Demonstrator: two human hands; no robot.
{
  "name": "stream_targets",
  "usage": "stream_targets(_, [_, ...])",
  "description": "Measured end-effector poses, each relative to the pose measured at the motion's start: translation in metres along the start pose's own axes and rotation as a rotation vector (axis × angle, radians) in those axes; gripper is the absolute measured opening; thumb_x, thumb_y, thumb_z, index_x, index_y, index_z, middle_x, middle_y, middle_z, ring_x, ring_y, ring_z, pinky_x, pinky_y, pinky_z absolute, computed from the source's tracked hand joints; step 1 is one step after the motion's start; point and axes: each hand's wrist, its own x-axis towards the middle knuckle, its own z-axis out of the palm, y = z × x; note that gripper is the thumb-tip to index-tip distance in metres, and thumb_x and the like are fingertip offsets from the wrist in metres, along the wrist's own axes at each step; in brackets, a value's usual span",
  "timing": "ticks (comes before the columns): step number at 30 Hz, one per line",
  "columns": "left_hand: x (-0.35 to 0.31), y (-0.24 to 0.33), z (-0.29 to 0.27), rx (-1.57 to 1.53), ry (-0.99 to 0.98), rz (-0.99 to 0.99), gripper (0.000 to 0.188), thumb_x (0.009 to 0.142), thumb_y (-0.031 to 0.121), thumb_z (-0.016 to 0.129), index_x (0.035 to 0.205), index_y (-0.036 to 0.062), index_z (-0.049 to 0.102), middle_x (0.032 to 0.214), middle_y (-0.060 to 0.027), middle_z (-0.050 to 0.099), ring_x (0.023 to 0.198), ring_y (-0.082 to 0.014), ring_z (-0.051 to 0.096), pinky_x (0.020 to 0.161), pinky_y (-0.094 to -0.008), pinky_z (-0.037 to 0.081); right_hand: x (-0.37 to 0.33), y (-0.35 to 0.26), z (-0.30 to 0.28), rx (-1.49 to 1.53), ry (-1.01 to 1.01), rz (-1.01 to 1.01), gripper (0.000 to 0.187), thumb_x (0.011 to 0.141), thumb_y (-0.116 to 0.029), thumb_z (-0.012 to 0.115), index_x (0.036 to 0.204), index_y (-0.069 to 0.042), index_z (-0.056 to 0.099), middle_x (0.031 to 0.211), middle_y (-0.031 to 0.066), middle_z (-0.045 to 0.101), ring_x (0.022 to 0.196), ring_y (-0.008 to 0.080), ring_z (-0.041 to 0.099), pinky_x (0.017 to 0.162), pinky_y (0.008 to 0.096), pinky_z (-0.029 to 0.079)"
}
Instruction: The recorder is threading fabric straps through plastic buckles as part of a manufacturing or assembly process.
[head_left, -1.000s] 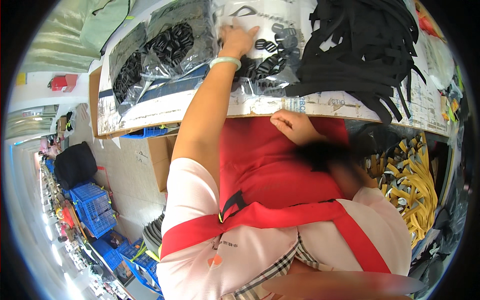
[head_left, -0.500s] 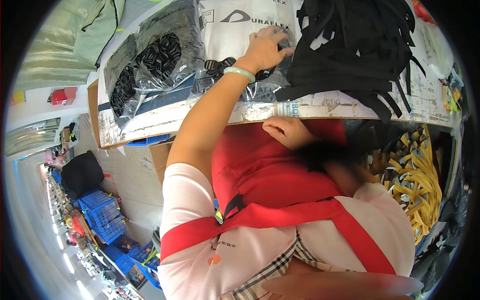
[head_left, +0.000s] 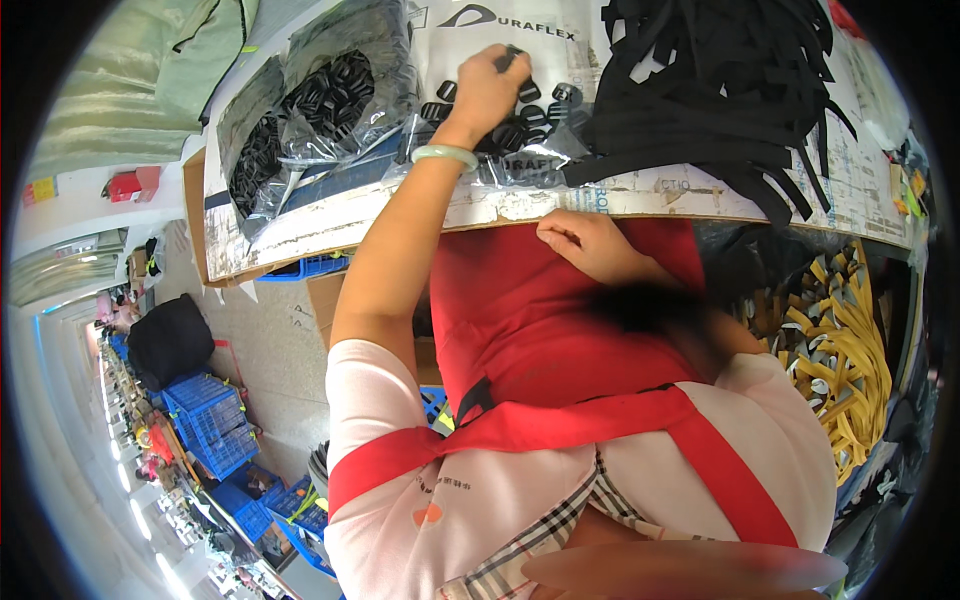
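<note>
My left hand [head_left: 488, 92], with a pale green bangle [head_left: 445, 155] on the wrist, reaches across the table and pinches a small black plastic buckle [head_left: 511, 58] between its fingertips. It rests over several loose black buckles [head_left: 545, 100] lying on a white printed bag [head_left: 520, 30]. My right hand [head_left: 585, 243] sits below the table's worn front edge [head_left: 640, 205], against my red apron. Its fingers are curled and I see nothing in them. A big pile of black webbing straps [head_left: 720, 90] lies just right of the buckles.
Clear plastic bags of black buckles [head_left: 320, 100] lie at the table's left. A bin of yellow straps [head_left: 840, 350] stands at my right. Blue crates [head_left: 205, 425] and a black bag [head_left: 170, 340] sit on the floor to the left.
My left hand has shifted a little over the loose buckles and now pinches one at its fingertips. The right hand has stayed by the table edge.
</note>
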Motion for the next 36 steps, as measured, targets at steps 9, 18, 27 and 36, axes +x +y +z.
stream_targets(9, [-0.007, -0.006, -0.026, -1.339, 0.056, -0.707, 0.024, 0.092, 0.025, 0.052, 0.085, 0.003, 0.046, 0.075, -0.0091, 0.051, 0.05, -0.0156, 0.044, 0.039, -0.027, 0.038, 0.02, -0.052, -0.013, 0.075, 0.091, 0.137, 0.013, 0.09, -0.007, 0.062, 0.103, -0.005, 0.062, 0.073, 0.0024, 0.056, 0.061, 0.0047, 0.048, 0.056, 0.0211, 0.041])
stream_targets(18, [-0.112, 0.038, -0.007, -1.951, -0.006, -0.689, 0.018, 0.094, 0.019, 0.051, 0.097, 0.003, 0.057, 0.088, -0.0108, 0.058, 0.076, -0.0228, 0.056, 0.069, -0.0345, 0.05, 0.032, -0.065, -0.005, -0.111, 0.224, -0.154, 0.035, 0.079, 0.0, 0.07, 0.112, -0.007, 0.06, 0.093, 0.0071, 0.058, 0.067, 0.0165, 0.061, 0.06, 0.0288, 0.051])
stream_targets(27, [-0.209, 0.038, 0.001, -2.123, 0.049, -0.827, 0.021, 0.095, 0.016, 0.047, 0.108, 0.0034, 0.058, 0.1, -0.016, 0.065, 0.1, -0.035, 0.06, 0.093, -0.0437, 0.048, -0.011, -0.083, 0.012, -0.146, -0.085, 0.012, 0.03, 0.081, -0.008, 0.066, 0.111, -0.01, 0.062, 0.1, 0.0085, 0.061, 0.075, 0.0286, 0.064, 0.064, 0.0352, 0.054])
stream_targets(36, [-0.253, 0.019, 0.02, -2.0, 0.15, -0.987, 0.024, 0.095, 0.018, 0.049, 0.108, 0.0017, 0.06, 0.102, -0.0147, 0.064, 0.103, -0.0319, 0.06, 0.095, -0.043, 0.048, -0.034, -0.055, 0.035, -0.42, -0.105, -0.039, 0.029, 0.08, -0.005, 0.066, 0.109, -0.009, 0.063, 0.099, 0.0104, 0.062, 0.077, 0.0257, 0.064, 0.068, 0.0327, 0.054])
